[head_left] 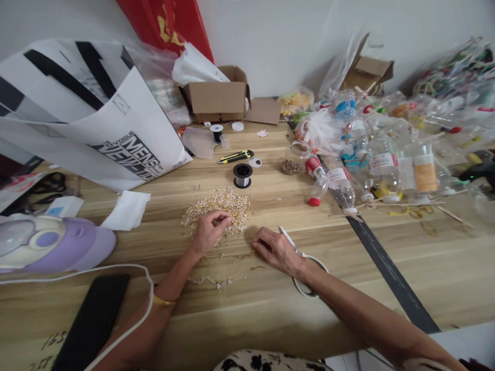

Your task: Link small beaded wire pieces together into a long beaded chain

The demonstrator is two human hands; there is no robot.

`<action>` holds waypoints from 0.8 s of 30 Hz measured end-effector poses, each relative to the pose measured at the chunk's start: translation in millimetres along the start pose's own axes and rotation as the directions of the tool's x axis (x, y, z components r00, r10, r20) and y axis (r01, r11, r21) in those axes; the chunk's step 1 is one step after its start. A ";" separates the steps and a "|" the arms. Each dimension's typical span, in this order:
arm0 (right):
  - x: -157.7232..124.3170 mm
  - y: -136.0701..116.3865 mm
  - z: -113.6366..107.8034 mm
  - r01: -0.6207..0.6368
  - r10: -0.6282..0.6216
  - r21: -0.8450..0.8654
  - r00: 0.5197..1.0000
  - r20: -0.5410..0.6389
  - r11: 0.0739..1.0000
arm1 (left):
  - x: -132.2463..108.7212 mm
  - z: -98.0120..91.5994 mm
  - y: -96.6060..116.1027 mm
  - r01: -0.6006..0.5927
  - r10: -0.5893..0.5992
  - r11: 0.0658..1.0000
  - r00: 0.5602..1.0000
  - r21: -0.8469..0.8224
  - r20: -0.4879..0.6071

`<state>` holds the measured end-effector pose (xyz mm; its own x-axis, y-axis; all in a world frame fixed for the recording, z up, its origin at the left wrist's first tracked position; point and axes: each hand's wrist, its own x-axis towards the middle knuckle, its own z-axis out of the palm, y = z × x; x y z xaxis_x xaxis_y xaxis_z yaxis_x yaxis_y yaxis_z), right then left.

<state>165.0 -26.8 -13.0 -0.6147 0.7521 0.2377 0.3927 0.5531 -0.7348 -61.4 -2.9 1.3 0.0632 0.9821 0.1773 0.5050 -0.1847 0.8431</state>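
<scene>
My left hand [211,230] is at the front edge of a loose pile of small gold and clear beads [224,203]. Its thumb and fingers are pinched, and whatever lies between them is too small to make out. My right hand [276,250] rests on the table to the right, fingers curled together at the tips. A thin gold beaded strand [230,256] runs up to those fingertips; whether they grip it I cannot tell. Closer to me lie a second beaded strand [218,282] and a short gold chain piece [258,267]. White-handled scissors [305,288] lie partly under my right wrist.
Behind the beads stand a wire spool [242,178] and a yellow-black utility knife [235,156]. Plastic bottles [340,180] crowd the right. A white paper bag [135,139], a purple device [83,242], a white cable [149,288] and a black phone [96,314] are left.
</scene>
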 end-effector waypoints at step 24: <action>16.4 -0.8 -5.1 -0.351 0.347 0.167 0.937 0.052 0.922 | -5.8 3.7 -1.1 -0.432 0.296 0.839 0.873 0.331 0.388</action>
<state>158.1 -13.1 -5.3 -0.4751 0.8775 -0.0653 0.4634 0.1865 -0.8663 -59.1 -8.3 -2.6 0.5388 0.8165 0.2074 0.6812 -0.5671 0.4630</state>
